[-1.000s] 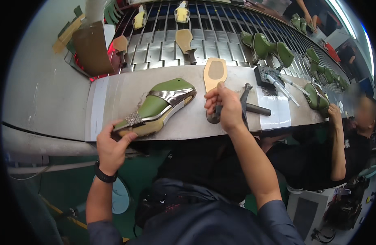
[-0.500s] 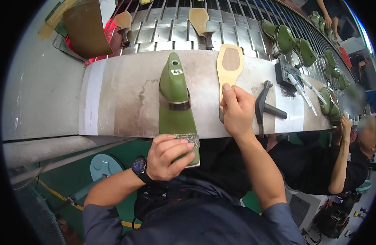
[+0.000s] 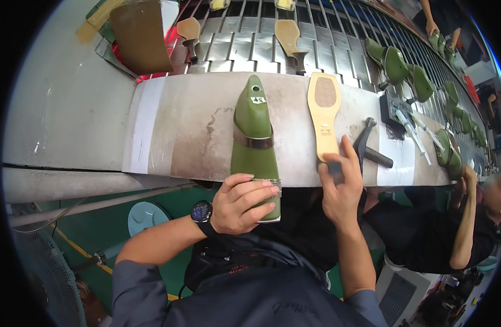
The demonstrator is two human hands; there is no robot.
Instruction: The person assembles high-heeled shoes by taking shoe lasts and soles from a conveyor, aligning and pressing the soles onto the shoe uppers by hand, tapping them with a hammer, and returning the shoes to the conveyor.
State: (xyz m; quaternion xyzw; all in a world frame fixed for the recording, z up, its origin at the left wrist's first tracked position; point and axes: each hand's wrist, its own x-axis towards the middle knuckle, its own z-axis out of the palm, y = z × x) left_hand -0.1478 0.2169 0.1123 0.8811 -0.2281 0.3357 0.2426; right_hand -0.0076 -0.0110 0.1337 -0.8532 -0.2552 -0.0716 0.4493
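The right hand (image 3: 343,192) has loosened, fingers spread, sole (image 3: 325,117) contact unclear; the left hand (image 3: 239,210) grips the shoe (image 3: 254,158), seemingly steadying it; lifting the sole would need a pinch.

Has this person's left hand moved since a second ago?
Yes. The left hand has moved to the right, farther from the white strip fixed on the bench; it holds the toe end of the green shoe.
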